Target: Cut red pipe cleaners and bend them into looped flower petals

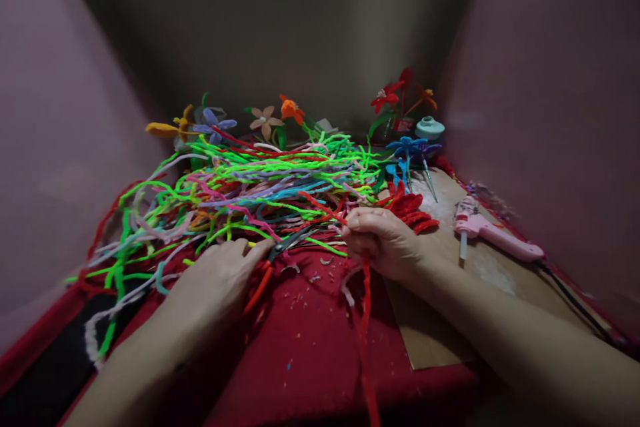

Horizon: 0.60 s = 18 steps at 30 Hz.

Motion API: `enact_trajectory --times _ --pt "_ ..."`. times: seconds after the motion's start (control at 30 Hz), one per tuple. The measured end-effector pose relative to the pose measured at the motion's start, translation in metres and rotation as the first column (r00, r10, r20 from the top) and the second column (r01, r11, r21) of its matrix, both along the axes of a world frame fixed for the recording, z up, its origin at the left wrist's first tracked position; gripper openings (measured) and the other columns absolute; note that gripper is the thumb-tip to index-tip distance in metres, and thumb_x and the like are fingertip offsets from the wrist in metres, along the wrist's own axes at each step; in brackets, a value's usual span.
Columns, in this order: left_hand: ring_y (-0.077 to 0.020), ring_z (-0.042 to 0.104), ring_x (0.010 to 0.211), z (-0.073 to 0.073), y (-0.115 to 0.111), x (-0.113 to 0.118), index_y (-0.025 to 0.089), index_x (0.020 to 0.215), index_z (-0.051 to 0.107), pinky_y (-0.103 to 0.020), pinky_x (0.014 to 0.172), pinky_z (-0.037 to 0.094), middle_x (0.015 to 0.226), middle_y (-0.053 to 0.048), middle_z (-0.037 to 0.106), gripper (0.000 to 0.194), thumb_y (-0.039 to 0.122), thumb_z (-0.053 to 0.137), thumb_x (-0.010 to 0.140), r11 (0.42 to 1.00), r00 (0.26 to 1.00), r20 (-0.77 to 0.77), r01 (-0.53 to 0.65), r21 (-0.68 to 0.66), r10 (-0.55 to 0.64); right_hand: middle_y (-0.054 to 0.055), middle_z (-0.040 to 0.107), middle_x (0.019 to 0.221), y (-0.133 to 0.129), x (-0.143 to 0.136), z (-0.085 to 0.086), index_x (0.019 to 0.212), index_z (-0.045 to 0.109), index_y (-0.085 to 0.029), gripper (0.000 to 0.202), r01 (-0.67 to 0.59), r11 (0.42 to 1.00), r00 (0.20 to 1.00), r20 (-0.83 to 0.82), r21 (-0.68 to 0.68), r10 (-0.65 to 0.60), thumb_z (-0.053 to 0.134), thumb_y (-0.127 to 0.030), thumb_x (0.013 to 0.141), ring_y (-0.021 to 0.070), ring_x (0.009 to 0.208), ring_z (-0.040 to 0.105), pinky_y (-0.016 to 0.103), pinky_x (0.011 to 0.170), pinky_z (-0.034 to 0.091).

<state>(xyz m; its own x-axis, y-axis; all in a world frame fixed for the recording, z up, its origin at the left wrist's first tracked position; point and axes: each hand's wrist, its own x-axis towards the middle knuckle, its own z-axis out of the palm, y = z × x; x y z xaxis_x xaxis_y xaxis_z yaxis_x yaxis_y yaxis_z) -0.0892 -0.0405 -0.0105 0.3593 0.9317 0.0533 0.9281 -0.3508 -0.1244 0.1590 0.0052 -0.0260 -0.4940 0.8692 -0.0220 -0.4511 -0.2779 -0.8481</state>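
My right hand (383, 240) is closed in a fist around a red pipe cleaner (367, 320). One end of it hangs down past the table's front edge, and red fuzzy stem also sticks out at the upper left of the fist. My left hand (220, 277) is curled over the scissors (260, 290), with its thumb by the pivot. One orange handle shows beside the fingers; the other is hidden. The dark blades point toward my right hand, at the near edge of a heap of coloured pipe cleaners (280, 177).
A pink glue gun (500, 233) lies on a brown board (430, 340) at the right, near red petals (413, 207) and blue flowers (407, 147). More fuzzy flowers (265, 121) stand along the back. Small scraps dot the red cloth (310, 347).
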Motion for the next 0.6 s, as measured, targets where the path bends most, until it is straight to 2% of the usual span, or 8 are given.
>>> enact_trajectory --times 0.1,0.2,0.3,0.43,0.6 --pt "-0.0259 0.062 0.083 0.010 -0.006 -0.005 0.018 0.121 0.056 -0.036 0.072 0.047 0.094 -0.012 0.066 0.046 0.017 0.034 0.080 1.000 0.992 0.128 -0.009 0.026 0.006 -0.008 0.029 0.037 0.003 0.003 0.000 0.055 0.059 -0.016 0.014 0.035 0.999 0.999 0.022 0.000 -0.035 0.060 -0.021 0.068 0.0040 0.035 0.020 0.019 0.036 0.020" --pt "-0.0267 0.060 0.098 0.018 -0.014 -0.004 0.022 0.127 0.051 -0.036 0.080 0.048 0.112 -0.010 0.064 0.048 0.019 0.033 0.082 0.993 0.967 0.241 0.055 0.105 -0.080 -0.008 0.029 0.037 0.004 0.002 0.001 0.059 0.061 -0.015 0.014 0.050 0.998 0.995 0.089 0.040 -0.054 0.057 -0.021 0.070 0.0041 0.035 0.020 0.018 0.034 0.022" --pt "-0.0273 0.061 0.095 0.022 -0.022 0.005 0.026 0.127 0.052 -0.038 0.078 0.049 0.111 -0.008 0.064 0.049 0.017 0.032 0.083 0.992 0.972 0.213 0.084 0.095 -0.103 -0.008 0.030 0.038 0.000 0.000 0.004 0.058 0.059 -0.015 0.014 0.042 0.998 0.979 0.196 0.041 -0.049 0.057 -0.021 0.070 0.0047 0.035 0.021 0.018 0.031 0.024" --pt "-0.0281 0.062 0.089 0.023 -0.024 0.013 0.024 0.128 0.052 -0.038 0.071 0.051 0.108 -0.010 0.065 0.052 0.016 0.031 0.081 0.981 0.975 0.168 0.119 0.151 -0.144 -0.008 0.032 0.040 -0.005 0.001 0.009 0.052 0.052 -0.017 0.018 0.017 0.999 0.962 0.270 0.032 -0.025 0.060 -0.023 0.067 0.0047 0.034 0.024 0.018 0.029 0.031" --pt "-0.0273 0.062 0.089 0.025 -0.021 0.013 0.024 0.128 0.052 -0.038 0.072 0.051 0.106 -0.010 0.065 0.054 0.014 0.031 0.080 0.987 0.983 0.123 0.127 0.095 -0.138 -0.008 0.035 0.040 -0.007 0.008 0.009 0.061 0.059 -0.015 0.011 -0.007 0.997 0.945 0.326 0.073 -0.017 0.060 -0.024 0.068 0.0053 0.033 0.028 0.020 0.030 0.037"
